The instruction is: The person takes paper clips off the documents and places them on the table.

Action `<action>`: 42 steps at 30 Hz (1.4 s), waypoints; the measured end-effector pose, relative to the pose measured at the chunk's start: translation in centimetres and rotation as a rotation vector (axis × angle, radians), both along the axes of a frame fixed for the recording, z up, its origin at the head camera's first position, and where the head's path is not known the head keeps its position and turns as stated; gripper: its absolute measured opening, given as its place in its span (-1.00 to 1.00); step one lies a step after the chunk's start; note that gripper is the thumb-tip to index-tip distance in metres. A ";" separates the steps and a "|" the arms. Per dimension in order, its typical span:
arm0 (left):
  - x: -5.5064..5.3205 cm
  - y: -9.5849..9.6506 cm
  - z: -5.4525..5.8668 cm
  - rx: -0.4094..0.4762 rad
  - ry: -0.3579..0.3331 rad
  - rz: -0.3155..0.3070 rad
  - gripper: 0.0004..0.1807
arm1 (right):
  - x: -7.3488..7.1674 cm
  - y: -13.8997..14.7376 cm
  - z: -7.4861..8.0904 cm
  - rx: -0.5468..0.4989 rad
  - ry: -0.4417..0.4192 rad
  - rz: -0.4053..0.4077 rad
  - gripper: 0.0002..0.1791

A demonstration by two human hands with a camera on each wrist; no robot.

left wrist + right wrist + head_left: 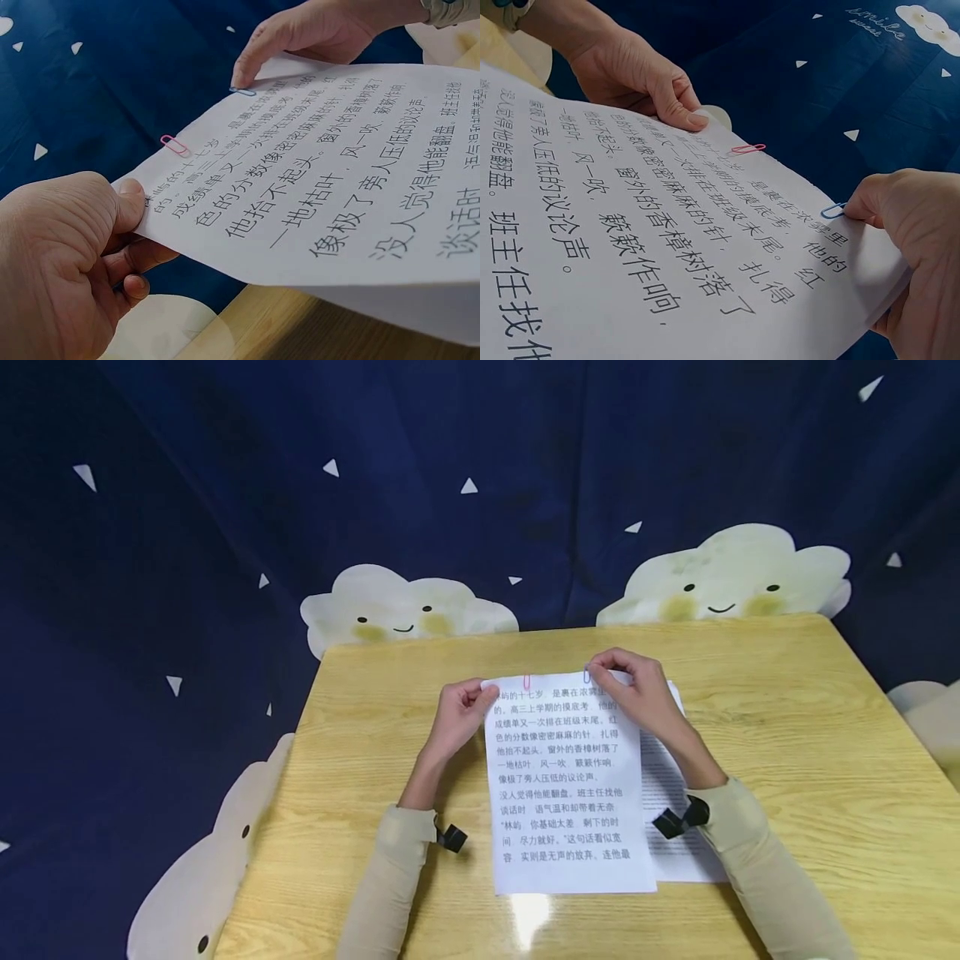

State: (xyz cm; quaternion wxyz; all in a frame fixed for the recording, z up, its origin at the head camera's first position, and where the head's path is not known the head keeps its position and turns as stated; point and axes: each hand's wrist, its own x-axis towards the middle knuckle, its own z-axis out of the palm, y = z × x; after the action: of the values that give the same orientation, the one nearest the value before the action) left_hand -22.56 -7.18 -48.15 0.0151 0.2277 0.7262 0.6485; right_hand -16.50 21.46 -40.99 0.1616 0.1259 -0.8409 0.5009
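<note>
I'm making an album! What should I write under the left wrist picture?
Left hand and right hand hold a printed page with a pink clip and a blue clip.

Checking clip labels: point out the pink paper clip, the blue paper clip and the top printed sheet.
Pink paper clip point(175, 145): left wrist view, middle of its loop.
Blue paper clip point(832, 211): right wrist view, its exposed loop.
Top printed sheet point(566, 785): head view, middle of its printed face.

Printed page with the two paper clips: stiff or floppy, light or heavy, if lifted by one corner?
The printed page is probably floppy: its side edge bows in the left wrist view. It looks light, since the left hand and right hand hold it by fingertips. The pink and blue clips should travel along, gripping its top edge.
</note>
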 end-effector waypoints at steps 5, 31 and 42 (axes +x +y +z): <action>-0.2 0.1 0.4 -0.011 0.004 -0.003 -0.75 | 0.2 -0.2 0.3 -0.009 -0.013 -0.022 -0.87; -0.1 0.0 0.3 -0.021 -0.004 0.011 -0.75 | 0.1 -0.2 0.1 -0.039 -0.011 -0.014 -0.86; 0.0 0.1 0.2 0.000 0.020 0.000 -0.76 | -0.1 -0.2 -0.1 -0.040 0.012 -0.025 -0.86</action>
State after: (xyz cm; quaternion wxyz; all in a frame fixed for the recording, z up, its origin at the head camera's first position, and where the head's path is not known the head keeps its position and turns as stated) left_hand -22.59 -7.12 -47.90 0.0080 0.2341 0.7263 0.6462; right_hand -16.61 21.23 -41.12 0.1751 0.1153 -0.8314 0.5146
